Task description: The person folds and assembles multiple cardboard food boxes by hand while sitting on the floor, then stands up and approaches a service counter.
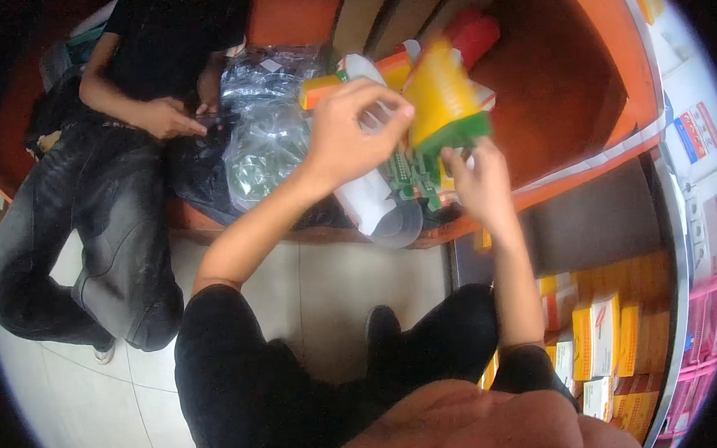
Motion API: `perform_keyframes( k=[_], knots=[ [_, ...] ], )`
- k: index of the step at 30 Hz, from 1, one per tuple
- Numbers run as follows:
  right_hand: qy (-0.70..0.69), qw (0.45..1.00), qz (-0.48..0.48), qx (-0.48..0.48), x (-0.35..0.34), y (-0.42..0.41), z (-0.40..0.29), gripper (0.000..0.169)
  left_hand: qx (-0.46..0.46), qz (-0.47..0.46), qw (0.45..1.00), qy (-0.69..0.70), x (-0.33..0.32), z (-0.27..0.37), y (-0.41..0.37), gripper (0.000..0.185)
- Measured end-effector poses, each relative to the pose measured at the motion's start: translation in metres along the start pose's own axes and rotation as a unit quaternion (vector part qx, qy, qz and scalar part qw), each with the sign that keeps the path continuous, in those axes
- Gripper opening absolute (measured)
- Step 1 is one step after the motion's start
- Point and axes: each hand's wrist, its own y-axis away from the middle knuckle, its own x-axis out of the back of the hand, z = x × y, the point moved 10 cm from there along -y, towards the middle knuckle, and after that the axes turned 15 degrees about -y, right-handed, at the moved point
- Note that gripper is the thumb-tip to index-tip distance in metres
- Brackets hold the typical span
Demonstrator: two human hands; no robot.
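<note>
My right hand [484,181] has its fingers at the green lower edge of a yellow and green carton [443,98], which is tilted and blurred by motion. A small white thing shows by those fingertips, too blurred to name. To the left, my left hand [354,133] is raised with thumb and forefinger curled into a ring, their tips close to the carton's left side. Whether they pinch anything cannot be made out. Under the hands lie green cut-out pieces [404,173] and a white roll-like item [363,199] with a clear round end [398,225].
A clear plastic bag [266,150] with green contents lies left on the orange bench [564,91]. Behind the hands are a yellow-orange box [318,92] and a red object [473,32]. Another person [167,63] sits at left. Boxes [601,333] fill a shelf at lower right.
</note>
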Motion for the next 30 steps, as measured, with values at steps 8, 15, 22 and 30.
perform_keyframes(
  k=[8, 15, 22, 30],
  knots=[
    [0.235, 0.968, -0.064, 0.064, -0.014, 0.017, -0.047, 0.035, -0.136, 0.033, 0.987, -0.082, 0.076, 0.083, -0.022, 0.012],
    [0.116, 0.972, -0.126, 0.161, -0.044, 0.020, -0.075, 0.037, 0.114, -0.360, 0.926, -0.016, -0.015, -0.022, 0.012, 0.036],
    [0.108, 0.971, -0.078, 0.198, -0.038, 0.021, -0.082, 0.040, 0.270, -0.384, 0.851, 0.236, -0.055, -0.036, 0.034, 0.050],
    [0.016, 0.978, -0.031, 0.207, -0.026, 0.014, -0.090, 0.035, 0.297, -0.256, 0.853, 0.345, -0.055, -0.046, 0.031, 0.045]
  ],
)
